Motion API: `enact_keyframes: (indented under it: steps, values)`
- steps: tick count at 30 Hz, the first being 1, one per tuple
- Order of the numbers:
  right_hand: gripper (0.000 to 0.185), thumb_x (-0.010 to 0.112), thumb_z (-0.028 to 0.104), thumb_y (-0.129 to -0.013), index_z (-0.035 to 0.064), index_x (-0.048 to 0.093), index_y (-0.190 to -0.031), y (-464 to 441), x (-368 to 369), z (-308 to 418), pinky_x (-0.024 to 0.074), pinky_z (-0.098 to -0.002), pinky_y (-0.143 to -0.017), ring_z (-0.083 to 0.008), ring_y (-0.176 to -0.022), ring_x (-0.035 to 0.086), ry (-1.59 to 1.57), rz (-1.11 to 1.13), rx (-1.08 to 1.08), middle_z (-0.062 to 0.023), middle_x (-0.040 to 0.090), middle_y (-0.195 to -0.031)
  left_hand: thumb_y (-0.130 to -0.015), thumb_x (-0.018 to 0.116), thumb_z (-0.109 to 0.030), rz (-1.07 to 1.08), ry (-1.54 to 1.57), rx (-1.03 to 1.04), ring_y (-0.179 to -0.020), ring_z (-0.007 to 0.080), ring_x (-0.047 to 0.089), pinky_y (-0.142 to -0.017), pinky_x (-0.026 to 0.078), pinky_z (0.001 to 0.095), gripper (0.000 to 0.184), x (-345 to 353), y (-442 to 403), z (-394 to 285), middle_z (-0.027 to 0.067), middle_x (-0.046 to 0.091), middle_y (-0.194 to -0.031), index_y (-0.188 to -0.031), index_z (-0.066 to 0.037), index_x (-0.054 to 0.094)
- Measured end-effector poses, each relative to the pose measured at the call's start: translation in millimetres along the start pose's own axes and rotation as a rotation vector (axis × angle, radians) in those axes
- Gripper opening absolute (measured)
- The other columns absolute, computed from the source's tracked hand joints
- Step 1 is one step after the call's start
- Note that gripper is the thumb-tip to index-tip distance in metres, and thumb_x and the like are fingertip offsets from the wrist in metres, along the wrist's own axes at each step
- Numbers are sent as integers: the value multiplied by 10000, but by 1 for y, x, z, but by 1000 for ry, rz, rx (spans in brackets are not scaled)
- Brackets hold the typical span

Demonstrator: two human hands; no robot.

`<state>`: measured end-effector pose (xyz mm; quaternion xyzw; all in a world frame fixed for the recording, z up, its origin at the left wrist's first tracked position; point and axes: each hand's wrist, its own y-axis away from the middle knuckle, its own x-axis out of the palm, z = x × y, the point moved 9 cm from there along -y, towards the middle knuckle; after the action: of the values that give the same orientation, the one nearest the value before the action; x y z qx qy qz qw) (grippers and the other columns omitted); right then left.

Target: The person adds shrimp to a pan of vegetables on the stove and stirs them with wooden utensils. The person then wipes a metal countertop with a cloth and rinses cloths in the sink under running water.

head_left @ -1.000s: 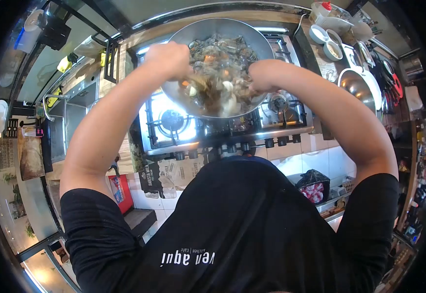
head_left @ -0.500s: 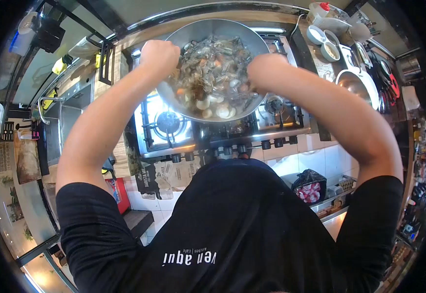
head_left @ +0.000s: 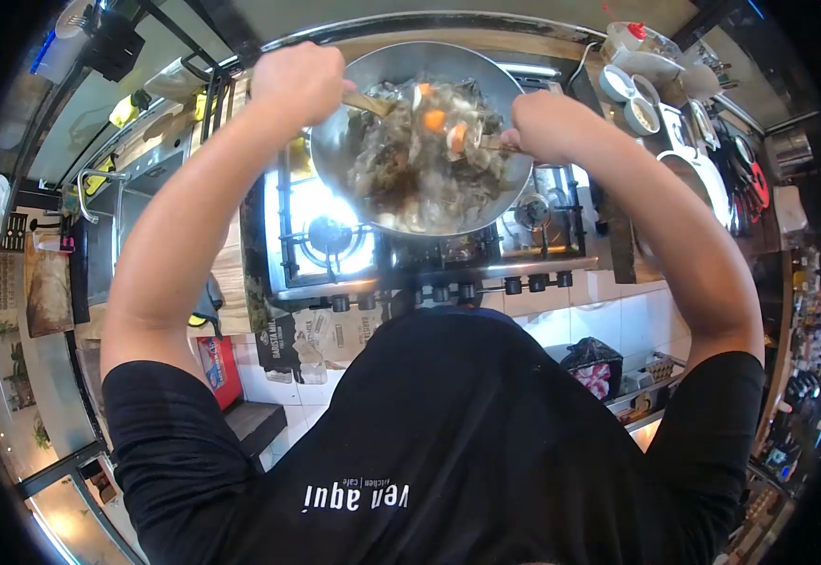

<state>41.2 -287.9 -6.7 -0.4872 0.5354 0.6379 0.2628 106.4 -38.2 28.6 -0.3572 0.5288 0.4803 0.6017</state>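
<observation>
A wide metal pan (head_left: 335,174) rests on the gas stove, full of blurred food (head_left: 410,160) with orange and pale pieces among dark, glossy ones. My left hand (head_left: 299,83) is closed round a wooden utensil (head_left: 371,103) at the pan's upper left; the utensil's far end reaches into the food. At the right rim, my right hand (head_left: 547,127) is closed on a second wooden utensil (head_left: 493,143), whose tip is hidden in the food.
The stove (head_left: 326,235) has knobs along its front edge. White bowls (head_left: 641,115) and a metal bowl (head_left: 679,169) sit on the right counter. At the left are a sink faucet (head_left: 100,174) and a red box (head_left: 220,367).
My left hand has moved slightly up and left, and my right hand a little right. Both wooden utensils now show more clearly. The food has shifted, with orange pieces now near the upper middle.
</observation>
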Motion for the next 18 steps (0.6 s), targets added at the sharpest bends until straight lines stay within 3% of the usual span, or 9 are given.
enact_keyframes:
  steps: [4,7,8,9,10,12,13,14,18]
  values:
    - [324,685,321,-1008,22,802,-970,14,-25,-17,587,-505,-856,-429,-954,743,93,1,-11,-254,762,-954,-976,721,-326,-172,-238,91,-849,320,792,-739,626,431,279,-24,-22,6,119,800,-865,-859,-89,811]
    - [287,735,302,-950,37,800,-1039,-2,1,-27,605,-486,-876,-381,-981,758,167,76,41,-207,781,-1029,-876,712,-163,-257,-414,263,-808,249,802,-695,623,401,127,0,-33,-19,82,811,-864,-818,-150,824]
    - [287,755,291,-924,45,799,-1065,-9,14,-34,611,-479,-884,-360,-997,764,185,112,76,-188,787,-1064,-926,663,-175,-171,-417,232,-888,241,802,-710,602,395,181,22,-40,-26,62,821,-952,-880,-176,838]
    - [284,795,257,-887,146,832,-1146,-3,10,-14,624,-470,-853,-304,-1067,772,199,79,113,-122,800,-1129,-907,677,-191,-199,-371,257,-865,241,801,-691,598,395,169,50,-49,-29,63,817,-910,-850,-173,835]
    - [286,795,249,-875,132,834,-1133,-33,46,-12,627,-478,-833,-314,-1071,770,267,110,7,-106,801,-1145,-870,695,-185,-229,-302,258,-816,244,796,-643,590,399,152,67,-51,-33,65,808,-845,-801,-170,831]
    - [271,756,171,-890,102,822,-1144,-40,54,11,626,-484,-831,-325,-1078,765,203,61,40,-115,792,-1194,-836,695,-181,-239,-162,209,-767,266,787,-596,585,406,154,74,-49,-38,93,789,-785,-753,-172,825]
    - [261,757,125,-879,75,820,-1127,-42,51,12,627,-483,-852,-337,-1092,762,71,-23,85,-138,777,-1238,-844,691,-162,-200,-95,178,-819,290,793,-658,612,427,147,87,-56,-36,120,796,-838,-809,-139,832]
    - [275,745,125,-883,50,810,-1139,-56,60,19,625,-484,-884,-345,-1128,754,122,-24,-55,-161,761,-1270,-829,708,-172,-180,-66,93,-927,281,792,-765,624,426,128,92,-54,-38,125,809,-935,-846,-135,829]
    - [285,723,135,-889,53,808,-1149,-31,39,27,625,-480,-905,-355,-1142,753,19,13,63,-171,765,-1257,-921,743,-351,-27,46,83,-945,321,785,-808,616,456,252,66,-30,-46,141,805,-961,-909,-115,830]
